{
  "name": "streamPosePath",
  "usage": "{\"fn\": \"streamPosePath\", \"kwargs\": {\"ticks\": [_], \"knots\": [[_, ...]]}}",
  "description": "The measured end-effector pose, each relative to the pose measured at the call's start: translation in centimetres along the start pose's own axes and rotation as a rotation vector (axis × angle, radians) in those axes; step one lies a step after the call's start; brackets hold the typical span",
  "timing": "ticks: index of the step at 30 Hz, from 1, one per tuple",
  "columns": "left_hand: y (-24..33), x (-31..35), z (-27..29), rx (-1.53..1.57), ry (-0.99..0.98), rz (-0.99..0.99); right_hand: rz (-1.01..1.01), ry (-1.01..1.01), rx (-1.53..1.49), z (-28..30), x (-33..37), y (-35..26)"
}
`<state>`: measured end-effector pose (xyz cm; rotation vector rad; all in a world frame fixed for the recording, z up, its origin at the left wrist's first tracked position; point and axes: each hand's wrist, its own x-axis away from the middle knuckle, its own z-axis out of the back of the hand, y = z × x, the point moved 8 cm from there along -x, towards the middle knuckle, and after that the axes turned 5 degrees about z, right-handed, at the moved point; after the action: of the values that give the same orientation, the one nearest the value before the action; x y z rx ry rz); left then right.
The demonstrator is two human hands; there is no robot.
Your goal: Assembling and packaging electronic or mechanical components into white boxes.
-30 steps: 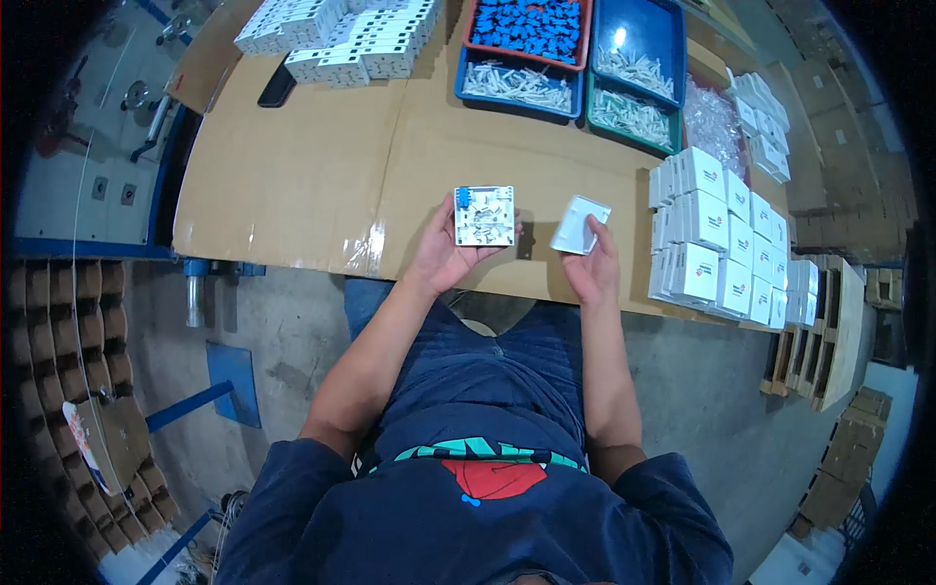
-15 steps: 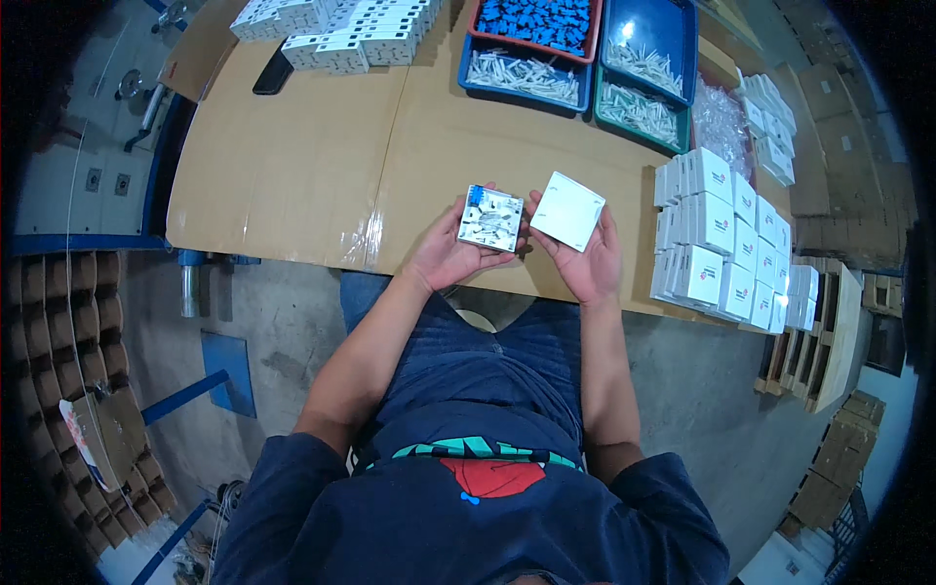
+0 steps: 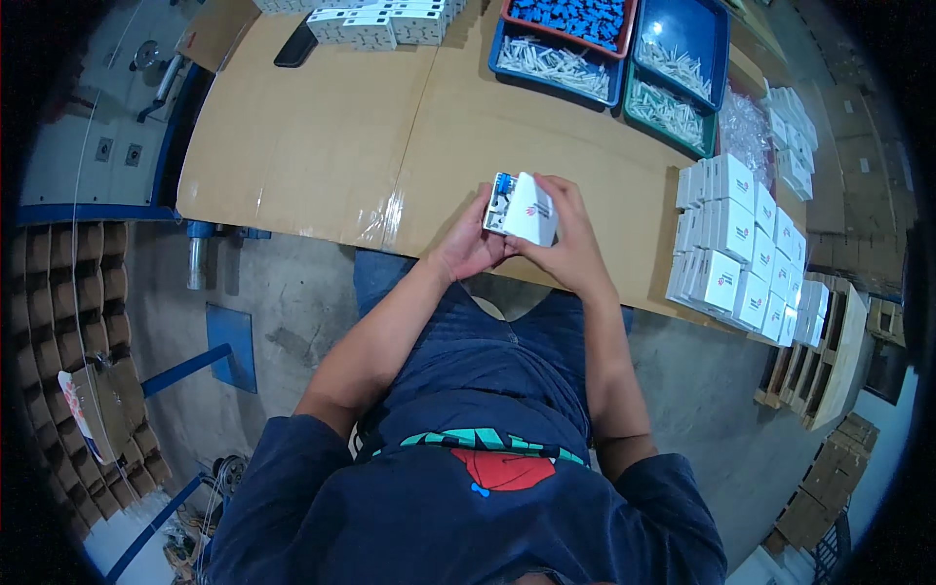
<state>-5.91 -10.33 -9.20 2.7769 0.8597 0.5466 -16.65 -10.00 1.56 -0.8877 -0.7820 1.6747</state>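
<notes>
Above the table's near edge, my left hand (image 3: pixel 467 246) is closed around a small square white housing (image 3: pixel 494 216) with pale parts and a blue piece showing inside. My right hand (image 3: pixel 573 239) grips a flat white cover (image 3: pixel 533 211) by its right side, thumb below and fingers above. The cover is tilted and overlaps the right part of the housing, leaving a strip of the inside exposed at the left. Whether the two touch along the far edge, I cannot tell.
Beyond my hands stand a red tray of blue parts (image 3: pixel 570 21), blue trays and a green tray (image 3: pixel 666 125) of pale small pieces. Stacked white units (image 3: pixel 746 234) line the table's right edge. More white units (image 3: pixel 385 24) and a black phone (image 3: pixel 295 44) lie far left.
My right hand has turned the cover over, printed face up, and brought it left over the housing. Before, the two pieces were held side by side. The view has shifted slightly.
</notes>
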Motion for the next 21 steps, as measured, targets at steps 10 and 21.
{"fn": "streamPosePath", "kwargs": {"ticks": [10,21], "knots": [[-0.63,-0.06,0.51,-0.209,0.198,0.014,0.139,-0.018,0.243,-0.58,0.03,0.48],[-0.93,-0.13,0.55,-0.318,0.246,0.044,0.151,-0.022,0.26,-0.64,0.14,0.48]]}}
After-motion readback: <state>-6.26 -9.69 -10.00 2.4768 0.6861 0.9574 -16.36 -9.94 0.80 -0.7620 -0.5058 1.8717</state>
